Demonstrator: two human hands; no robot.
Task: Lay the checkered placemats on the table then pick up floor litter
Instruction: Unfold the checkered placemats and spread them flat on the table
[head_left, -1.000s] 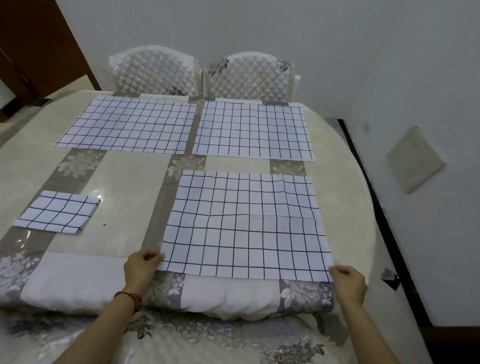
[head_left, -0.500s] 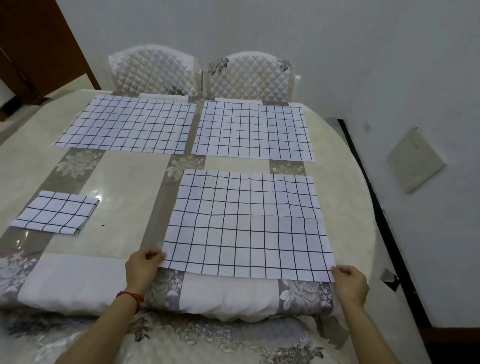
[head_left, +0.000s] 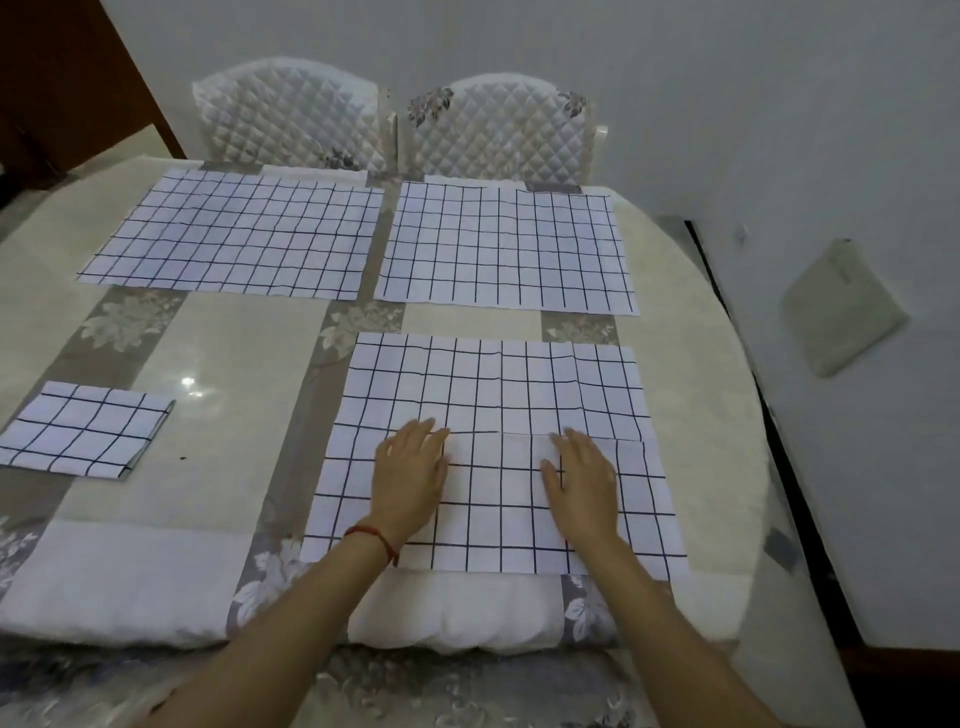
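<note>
Three white placemats with a dark grid lie spread flat on the table: one at the far left, one at the far right, and a near one in front of me. My left hand and my right hand both rest flat on the near placemat, fingers straight, palms down, side by side around its middle fold line. A fourth placemat lies folded at the left of the table.
Two quilted white chairs stand at the far side of the table. A wall runs along the right, with a grey square plate on it. Small dark scraps lie on the floor strip to the right.
Both hands let go of the near placemat's front corners and moved inward and forward onto its middle, now lying flat on it. The view has also moved closer.
</note>
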